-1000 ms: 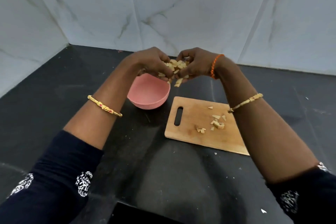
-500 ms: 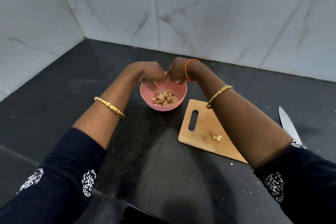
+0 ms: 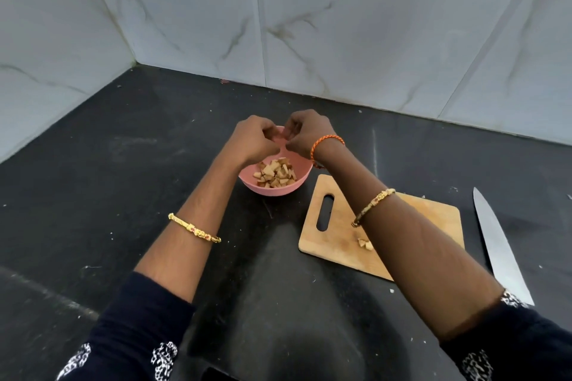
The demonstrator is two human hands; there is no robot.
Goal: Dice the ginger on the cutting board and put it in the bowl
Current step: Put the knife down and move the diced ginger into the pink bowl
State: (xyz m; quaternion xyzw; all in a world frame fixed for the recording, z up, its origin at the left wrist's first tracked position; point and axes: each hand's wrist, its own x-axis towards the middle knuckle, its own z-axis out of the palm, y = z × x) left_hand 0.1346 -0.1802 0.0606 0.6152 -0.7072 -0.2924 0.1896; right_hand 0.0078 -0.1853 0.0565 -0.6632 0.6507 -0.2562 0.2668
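- The fingers [image 3: 272,136] of both hands are curled inward and meet fingertip to fingertip over the far rim of the bowl; whether they pinch any ginger between them I cannot tell.
- The left hand [image 3: 252,141] and the right hand [image 3: 305,134] hang side by side, knuckles up, just above the bowl.
- The pink bowl [image 3: 272,189] sits on the table directly under the hands and holds a heap of diced ginger [image 3: 275,175].
- An orange thread band [image 3: 326,145] circles the right wrist; a gold bangle [image 3: 371,206] sits further down that forearm, and another gold bangle [image 3: 195,229] on the left forearm.
- At about four o'clock from the bowl lies the wooden cutting board [image 3: 340,219], its handle slot toward the bowl, partly covered by the right forearm.
- A few leftover ginger pieces [image 3: 365,244] lie on the board near its near edge, just beside the forearm.
- At three o'clock from the board, apart from it, a knife [image 3: 498,244] lies flat on the table, tip pointing away.
- The black table [image 3: 123,182] meets white marbled wall tiles [image 3: 340,25] at twelve o'clock.
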